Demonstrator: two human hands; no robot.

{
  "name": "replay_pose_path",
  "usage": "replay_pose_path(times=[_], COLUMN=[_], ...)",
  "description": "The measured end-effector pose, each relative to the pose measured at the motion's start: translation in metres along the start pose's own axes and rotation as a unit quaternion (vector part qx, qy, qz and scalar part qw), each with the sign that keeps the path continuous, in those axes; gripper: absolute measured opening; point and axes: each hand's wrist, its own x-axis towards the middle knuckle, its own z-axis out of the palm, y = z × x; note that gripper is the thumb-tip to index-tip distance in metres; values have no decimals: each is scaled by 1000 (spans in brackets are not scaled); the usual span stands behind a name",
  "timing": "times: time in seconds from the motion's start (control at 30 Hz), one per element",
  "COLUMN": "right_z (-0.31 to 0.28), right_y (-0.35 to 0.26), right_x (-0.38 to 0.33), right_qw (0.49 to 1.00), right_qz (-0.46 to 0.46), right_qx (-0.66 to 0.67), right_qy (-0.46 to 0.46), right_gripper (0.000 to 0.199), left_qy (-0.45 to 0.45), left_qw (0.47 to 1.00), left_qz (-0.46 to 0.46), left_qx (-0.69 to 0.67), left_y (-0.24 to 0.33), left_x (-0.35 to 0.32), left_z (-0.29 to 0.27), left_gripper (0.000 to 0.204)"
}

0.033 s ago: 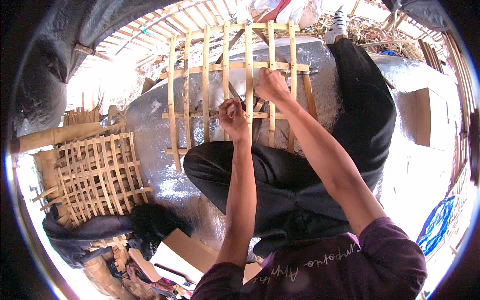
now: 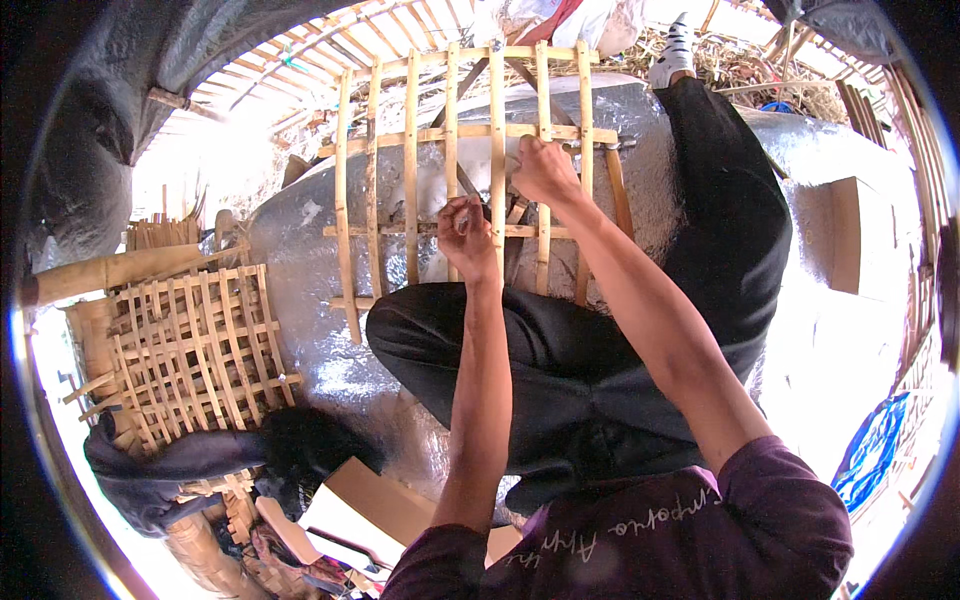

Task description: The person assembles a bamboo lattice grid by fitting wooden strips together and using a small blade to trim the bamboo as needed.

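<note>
Over on the left, a stack of finished lattice panels (image 2: 190, 350) lies flat, pale split strips woven in tight diagonal squares, with a dark cloth (image 2: 190, 455) slumped at its near edge. Moving in, the bamboo frame (image 2: 440, 180) in hand rests on a grey silvery tarp (image 2: 310, 340), propped over the person's folded legs. Its long uprights and three cross slats are already in place, but the grid looks wide and open beside the finished panels, so plenty of filling-in seems left. The left hand (image 2: 468, 232) is closed, fingers pinched at a crossing on the middle slat. Further right, the right hand (image 2: 545, 170) curls shut around an upright strip just below the upper slat. Far right sits a plain box (image 2: 850, 235).
</note>
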Motion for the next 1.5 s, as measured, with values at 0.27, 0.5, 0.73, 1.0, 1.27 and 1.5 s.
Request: replay_pose_path(times=[0.27, 0.5, 0.73, 1.0, 1.27, 1.5], right_z=[8, 12, 15, 11, 12, 15], right_y=[10, 6, 14, 12, 9, 4], right_x=[-3, 25, 40, 29, 27, 24], right_qw=[969, 980, 891, 857, 867, 870], right_qz=[74, 41, 140, 164, 159, 174], right_qx=[232, 162, 385, 455, 438, 435], right_qy=[49, -107, -195, -176, -177, -151], right_gripper=[21, 20, 24, 17, 17, 28], left_qy=[-5, -6, -2, -7, -12, 3], left_qw=[1000, 1000, 1000, 1000, 1000, 1000], left_qz=[18, 24, 9, 4, 0, 3], left_qx=[3, 0, -16, -1, -17, -27], left_y=[-1, -1, -1, 4, 0, 2], left_x=[1, 3, 1, -1, 0, -3], left_z=[-1, -5, -1, 2, -2, 0], left_gripper=[15, 13, 14, 17, 16, 15])
